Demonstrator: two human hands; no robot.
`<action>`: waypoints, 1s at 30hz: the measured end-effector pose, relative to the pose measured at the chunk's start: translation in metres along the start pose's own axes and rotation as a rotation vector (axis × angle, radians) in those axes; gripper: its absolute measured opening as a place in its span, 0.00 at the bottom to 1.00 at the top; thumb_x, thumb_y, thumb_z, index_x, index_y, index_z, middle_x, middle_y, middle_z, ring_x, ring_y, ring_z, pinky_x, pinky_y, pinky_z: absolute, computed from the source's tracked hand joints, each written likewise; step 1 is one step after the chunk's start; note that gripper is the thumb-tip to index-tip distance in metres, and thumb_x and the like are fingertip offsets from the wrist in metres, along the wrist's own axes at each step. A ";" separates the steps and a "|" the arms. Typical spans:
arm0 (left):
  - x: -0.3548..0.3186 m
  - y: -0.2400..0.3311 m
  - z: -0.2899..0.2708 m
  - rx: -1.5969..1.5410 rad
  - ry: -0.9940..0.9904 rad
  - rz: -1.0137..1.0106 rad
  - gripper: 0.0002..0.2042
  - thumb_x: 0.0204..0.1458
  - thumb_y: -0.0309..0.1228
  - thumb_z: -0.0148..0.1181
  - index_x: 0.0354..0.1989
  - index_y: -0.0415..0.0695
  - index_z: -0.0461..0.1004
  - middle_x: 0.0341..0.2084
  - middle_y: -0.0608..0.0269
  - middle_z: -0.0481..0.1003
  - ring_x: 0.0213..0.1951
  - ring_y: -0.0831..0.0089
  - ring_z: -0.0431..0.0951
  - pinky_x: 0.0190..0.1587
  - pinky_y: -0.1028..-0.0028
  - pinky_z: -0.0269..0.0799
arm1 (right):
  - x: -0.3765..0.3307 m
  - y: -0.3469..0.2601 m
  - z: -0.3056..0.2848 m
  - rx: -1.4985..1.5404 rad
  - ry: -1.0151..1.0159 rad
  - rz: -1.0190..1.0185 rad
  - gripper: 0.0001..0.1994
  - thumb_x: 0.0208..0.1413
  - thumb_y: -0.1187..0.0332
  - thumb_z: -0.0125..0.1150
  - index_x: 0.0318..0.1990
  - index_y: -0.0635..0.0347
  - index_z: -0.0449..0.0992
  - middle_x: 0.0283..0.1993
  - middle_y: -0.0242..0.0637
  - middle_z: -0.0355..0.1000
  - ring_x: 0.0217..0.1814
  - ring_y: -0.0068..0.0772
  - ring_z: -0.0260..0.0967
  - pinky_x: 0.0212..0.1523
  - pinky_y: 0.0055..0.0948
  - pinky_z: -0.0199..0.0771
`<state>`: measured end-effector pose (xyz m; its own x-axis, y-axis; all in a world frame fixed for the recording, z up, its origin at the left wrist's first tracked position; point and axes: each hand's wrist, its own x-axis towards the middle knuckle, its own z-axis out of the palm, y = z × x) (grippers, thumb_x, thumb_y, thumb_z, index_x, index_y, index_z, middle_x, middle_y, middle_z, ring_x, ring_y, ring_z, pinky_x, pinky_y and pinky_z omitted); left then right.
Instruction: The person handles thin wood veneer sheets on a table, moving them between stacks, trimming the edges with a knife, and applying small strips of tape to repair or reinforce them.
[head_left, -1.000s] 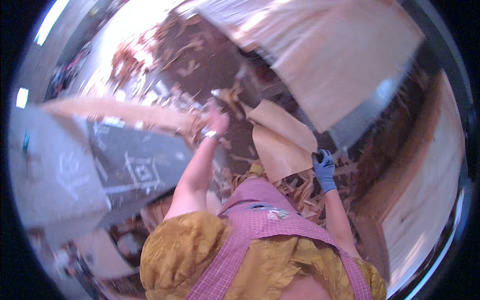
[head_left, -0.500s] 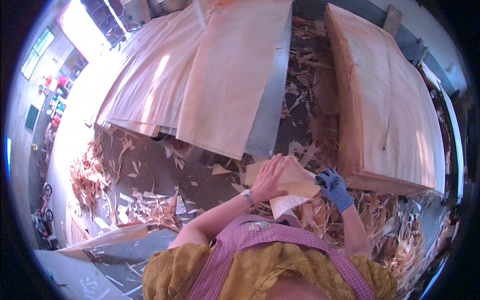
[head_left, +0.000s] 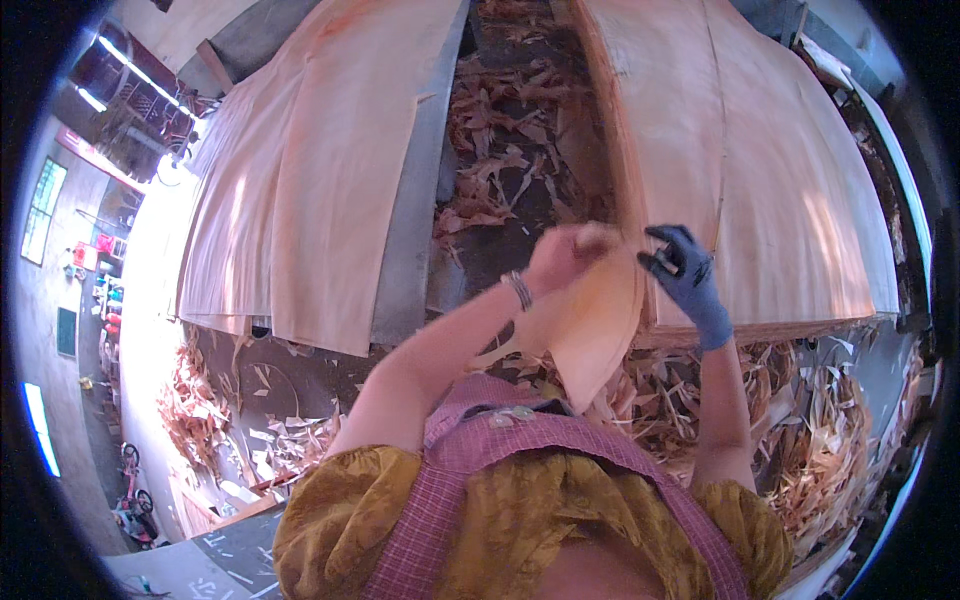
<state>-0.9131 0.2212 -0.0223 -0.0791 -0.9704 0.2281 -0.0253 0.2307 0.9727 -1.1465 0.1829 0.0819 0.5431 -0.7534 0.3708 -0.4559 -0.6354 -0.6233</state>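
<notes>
My bare left hand (head_left: 572, 258), with a bracelet or watch at the wrist, is closed on the top of a small pale wood veneer piece (head_left: 597, 325). The piece hangs bent below the hand, in front of my apron; the fingertips are blurred. My right hand (head_left: 690, 280) wears a blue-grey glove with dark fingertips. Its thumb and forefinger are curved and apart, just right of the piece, and I see nothing between them. Beneath the glove lies the near left corner of a thick veneer stack (head_left: 790, 200).
Another stack of veneer sheets (head_left: 335, 190) stands to the left, its top sheets overhanging. Torn veneer scraps (head_left: 510, 150) fill the gap between the stacks. More shavings (head_left: 815, 470) heap on the floor at right and left. A bike (head_left: 135, 500) stands far left.
My view has swung right. My left hand has lifted the veneer piece, which lay flat beneath the palm, and closed on it. The gloved hand has come up, its fingers now apart.
</notes>
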 end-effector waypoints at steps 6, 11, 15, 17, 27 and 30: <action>0.152 0.082 -0.118 0.356 0.452 0.093 0.10 0.49 0.34 0.63 0.33 0.39 0.79 0.25 0.60 0.80 0.26 0.75 0.78 0.30 0.72 0.75 | 0.064 0.072 -0.011 0.369 0.296 0.352 0.16 0.55 0.71 0.65 0.51 0.62 0.76 0.44 0.28 0.73 0.32 0.17 0.64 0.34 0.18 0.67; 0.309 0.142 -0.225 0.325 0.507 0.042 0.11 0.49 0.33 0.65 0.37 0.39 0.79 0.31 0.60 0.80 0.31 0.75 0.79 0.33 0.71 0.75 | 0.094 0.221 0.036 0.701 0.432 0.477 0.22 0.54 0.67 0.67 0.57 0.61 0.72 0.47 0.29 0.75 0.34 0.16 0.66 0.32 0.19 0.67; 0.382 0.200 -0.310 0.302 0.428 0.301 0.14 0.54 0.39 0.60 0.41 0.40 0.75 0.36 0.57 0.78 0.37 0.68 0.78 0.37 0.70 0.76 | 0.170 0.209 0.113 0.618 0.226 0.626 0.28 0.50 0.66 0.71 0.59 0.59 0.69 0.52 0.36 0.73 0.30 0.19 0.68 0.29 0.20 0.67; 0.432 0.231 -0.328 0.137 0.499 0.290 0.08 0.54 0.34 0.61 0.34 0.41 0.77 0.29 0.61 0.78 0.29 0.70 0.79 0.30 0.72 0.77 | 0.199 0.245 0.148 0.637 0.182 0.586 0.39 0.48 0.67 0.72 0.67 0.59 0.57 0.65 0.43 0.61 0.48 0.29 0.69 0.41 0.26 0.72; 0.567 0.308 -0.491 -0.067 0.324 0.448 0.09 0.55 0.32 0.60 0.40 0.41 0.77 0.33 0.60 0.79 0.36 0.67 0.80 0.40 0.68 0.78 | 0.508 0.307 0.242 0.573 0.140 0.215 0.45 0.42 0.70 0.77 0.68 0.62 0.55 0.68 0.41 0.58 0.70 0.32 0.54 0.67 0.33 0.58; 0.594 0.308 -0.556 0.040 0.373 0.442 0.12 0.58 0.36 0.56 0.45 0.43 0.76 0.36 0.61 0.79 0.39 0.68 0.80 0.44 0.68 0.77 | 0.614 0.309 0.272 0.703 0.036 0.116 0.32 0.43 0.67 0.77 0.57 0.62 0.70 0.55 0.34 0.73 0.55 0.24 0.67 0.59 0.28 0.66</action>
<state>-0.4136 -0.3237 0.4365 0.2657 -0.7392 0.6189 -0.1082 0.6150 0.7811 -0.7620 -0.4302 -0.0701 0.4892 -0.8223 0.2906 0.0602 -0.3006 -0.9518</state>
